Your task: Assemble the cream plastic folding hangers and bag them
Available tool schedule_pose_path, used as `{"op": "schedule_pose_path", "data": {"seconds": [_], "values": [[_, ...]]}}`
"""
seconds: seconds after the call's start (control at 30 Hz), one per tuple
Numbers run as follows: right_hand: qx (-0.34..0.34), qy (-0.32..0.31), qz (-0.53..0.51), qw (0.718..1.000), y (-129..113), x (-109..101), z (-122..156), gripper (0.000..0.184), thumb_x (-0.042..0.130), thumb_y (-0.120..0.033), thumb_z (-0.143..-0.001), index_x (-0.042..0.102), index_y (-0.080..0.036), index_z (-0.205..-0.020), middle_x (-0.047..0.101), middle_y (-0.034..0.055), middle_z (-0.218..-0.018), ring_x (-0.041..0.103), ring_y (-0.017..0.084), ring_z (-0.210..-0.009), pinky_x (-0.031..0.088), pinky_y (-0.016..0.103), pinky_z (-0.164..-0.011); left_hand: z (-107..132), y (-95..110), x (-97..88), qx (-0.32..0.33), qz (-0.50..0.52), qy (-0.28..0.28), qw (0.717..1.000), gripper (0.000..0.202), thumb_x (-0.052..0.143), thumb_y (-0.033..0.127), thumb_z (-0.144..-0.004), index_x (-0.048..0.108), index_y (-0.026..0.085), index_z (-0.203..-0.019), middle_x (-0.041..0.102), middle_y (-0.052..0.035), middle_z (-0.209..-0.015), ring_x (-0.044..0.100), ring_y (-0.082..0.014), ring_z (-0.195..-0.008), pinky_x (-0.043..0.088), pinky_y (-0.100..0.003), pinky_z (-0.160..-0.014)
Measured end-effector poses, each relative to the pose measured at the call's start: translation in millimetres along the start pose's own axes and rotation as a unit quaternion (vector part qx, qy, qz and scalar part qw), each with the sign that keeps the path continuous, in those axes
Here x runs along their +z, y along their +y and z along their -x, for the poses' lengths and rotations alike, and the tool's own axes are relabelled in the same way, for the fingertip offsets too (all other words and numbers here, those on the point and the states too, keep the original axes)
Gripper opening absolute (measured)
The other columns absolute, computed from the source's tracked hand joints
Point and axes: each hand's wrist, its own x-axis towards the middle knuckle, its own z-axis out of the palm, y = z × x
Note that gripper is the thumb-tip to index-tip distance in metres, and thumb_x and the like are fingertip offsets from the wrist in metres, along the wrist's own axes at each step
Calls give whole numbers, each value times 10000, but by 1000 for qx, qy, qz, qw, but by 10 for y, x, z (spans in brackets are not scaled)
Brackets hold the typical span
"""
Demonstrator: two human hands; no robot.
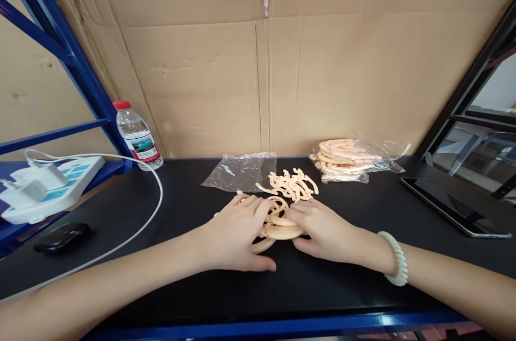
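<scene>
A small heap of beige curved pieces [284, 232], smooth and arc-shaped, lies on the black tabletop between my hands. My left hand [237, 231] rests over the heap's left side, its thumb stretched out towards the right and its fingers laid across the pieces. From the right, my right hand [322, 228] has its fingers curled onto the heap, with the thumb low beside the largest arc; the fingertips are partly hidden. Just behind lies a loose pile of smaller, wavy beige pieces [292, 185]. A clear plastic bag [239, 171] lies flat to its left.
Bagged beige pieces [342, 161] sit at the back right, near a dark tablet [455, 206]. On the left are a water bottle [139, 136], a black mouse [62, 238], a power strip [72, 182] and a white cable [161, 190]. Cardboard [193, 83] walls the back.
</scene>
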Motion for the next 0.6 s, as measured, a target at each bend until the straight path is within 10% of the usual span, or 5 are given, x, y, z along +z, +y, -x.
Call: {"op": "schedule_pose_path", "data": {"seconds": [0.2, 0.6], "values": [[-29, -38, -112, 993, -43, -102, 43, 170, 640, -186, -855, 489, -199, -776, 600, -19, -806, 566, 146, -753, 400, 260, -706, 165, -105, 10, 3, 9, -8, 1000, 428, 763, 201, -738, 515, 203, -1086, 612, -47, -1070, 605, -232, -937, 471, -407, -893], [-18, -41, -57, 997, -32, -132, 27, 100, 589, -82, -855, 582, -181, -867, 632, 46, -931, 568, 196, -886, 424, 345, -854, 157, -405, 167, 40, 171, 72, 982, 559, 681, 151, -776, 409, 269, -1249, 471, -104, -1349, 524, -246, -1234, 518, -377, -938]]}}
